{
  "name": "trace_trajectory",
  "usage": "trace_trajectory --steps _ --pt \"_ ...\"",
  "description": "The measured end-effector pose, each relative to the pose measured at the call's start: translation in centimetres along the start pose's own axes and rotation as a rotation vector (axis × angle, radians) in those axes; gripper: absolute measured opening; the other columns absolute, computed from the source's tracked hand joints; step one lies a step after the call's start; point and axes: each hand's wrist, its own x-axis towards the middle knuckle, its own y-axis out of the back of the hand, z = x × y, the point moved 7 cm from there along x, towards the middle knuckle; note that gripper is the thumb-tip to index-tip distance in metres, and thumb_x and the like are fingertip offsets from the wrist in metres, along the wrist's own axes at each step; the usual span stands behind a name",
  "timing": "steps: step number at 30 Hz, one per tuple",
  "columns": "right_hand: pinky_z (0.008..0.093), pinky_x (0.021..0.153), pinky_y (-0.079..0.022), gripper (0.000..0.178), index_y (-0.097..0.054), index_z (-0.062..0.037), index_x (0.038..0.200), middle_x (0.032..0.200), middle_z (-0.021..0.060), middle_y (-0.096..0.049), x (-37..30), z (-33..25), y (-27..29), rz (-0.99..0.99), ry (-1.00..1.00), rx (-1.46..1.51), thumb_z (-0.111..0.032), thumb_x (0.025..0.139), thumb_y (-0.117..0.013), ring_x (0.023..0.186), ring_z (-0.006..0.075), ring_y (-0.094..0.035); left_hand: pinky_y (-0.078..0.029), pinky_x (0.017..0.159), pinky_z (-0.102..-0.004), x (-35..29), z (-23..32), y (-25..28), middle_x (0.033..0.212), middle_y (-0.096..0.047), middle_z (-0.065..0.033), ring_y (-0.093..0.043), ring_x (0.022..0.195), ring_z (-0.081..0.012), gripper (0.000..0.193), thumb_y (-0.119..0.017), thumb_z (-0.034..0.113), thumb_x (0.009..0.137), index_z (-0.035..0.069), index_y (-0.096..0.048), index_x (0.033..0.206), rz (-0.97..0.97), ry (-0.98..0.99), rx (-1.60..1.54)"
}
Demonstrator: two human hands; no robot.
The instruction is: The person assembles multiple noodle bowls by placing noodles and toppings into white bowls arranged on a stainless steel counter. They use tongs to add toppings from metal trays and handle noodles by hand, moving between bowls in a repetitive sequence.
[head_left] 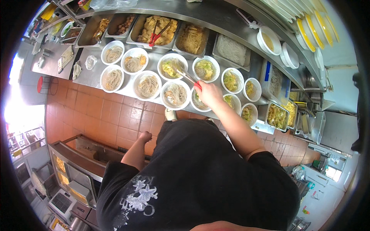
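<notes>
My right hand (208, 94) is closed around the red grips of metal tongs (187, 76). The tips of the tongs reach into a white bowl (162, 75) of glass noodles topped with chopped cabbage (169, 69). Below my right hand sits another noodle bowl (198, 103), partly covered by my hand and wrist. Away from the counter, my left hand (145, 137) hangs beside my body with its fingers curled in and nothing visible in them. Two rows of white bowls line the counter; those at the left hold mostly noodles (147, 85), those at the right show cabbage (231, 81).
Steel pans of food stand behind the bowls, one with red-handled tongs (157, 34) lying across it. A noodle pan (230, 50) and a cabbage pan (277, 116) are at the right. Above runs a steel shelf (216, 21) with stacked bowls. A cabinet (83, 161) stands behind me, left.
</notes>
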Motion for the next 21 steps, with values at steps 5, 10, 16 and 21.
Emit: trace_trajectory --steps 5,10,16,21 --pt "0.0532 0.074 -0.058 0.040 -0.070 -0.0122 0.122 0.090 0.0225 -0.075 -0.1 0.6 -0.9 0.060 -0.067 0.040 -0.045 0.101 -0.060 0.084 0.0424 -0.073 -0.061 0.072 -0.0420 2.5 0.8 5.2 0.085 -0.075 -0.0109 -0.073 0.077 -0.0216 0.022 -0.059 0.019 0.097 0.000 -0.070 0.097 0.188 0.314 -1.108" --pt "0.0494 0.073 -0.057 0.043 -0.071 -0.0104 0.123 0.089 0.0217 -0.074 -4.6 3.8 1.7 0.133 -0.060 0.301 -0.046 0.101 -0.063 0.082 0.0415 -0.072 -0.059 0.076 -0.0430 5.7 1.7 10.3 0.087 -0.076 -0.0148 -0.073 0.079 -0.0290 0.026 -0.063 0.025 0.095 0.001 -0.073 0.096 0.350 -0.072 -0.427" --pt "0.0513 0.071 -0.054 0.033 -0.068 -0.0089 0.113 0.087 0.0215 -0.072 -18.2 15.7 6.8 0.375 -0.251 0.548 -0.039 0.100 -0.066 0.081 0.0440 -0.070 -0.057 0.082 -0.0451 7.4 3.6 12.2 0.092 -0.078 -0.0093 -0.073 0.089 -0.0302 0.024 -0.068 0.035 0.090 0.014 -0.080 0.088 0.233 -0.280 0.201" --pt "0.0524 0.074 -0.055 0.038 -0.067 -0.0111 0.115 0.089 0.0212 -0.073 -32.1 32.1 9.6 0.473 -0.781 0.371 -0.046 0.101 -0.060 0.085 0.0431 -0.071 -0.057 0.080 -0.0463 7.9 6.3 12.0 0.095 -0.077 -0.0146 -0.073 0.089 -0.0344 0.028 -0.064 0.033 0.093 0.010 -0.079 0.089 0.126 -0.150 -0.128"
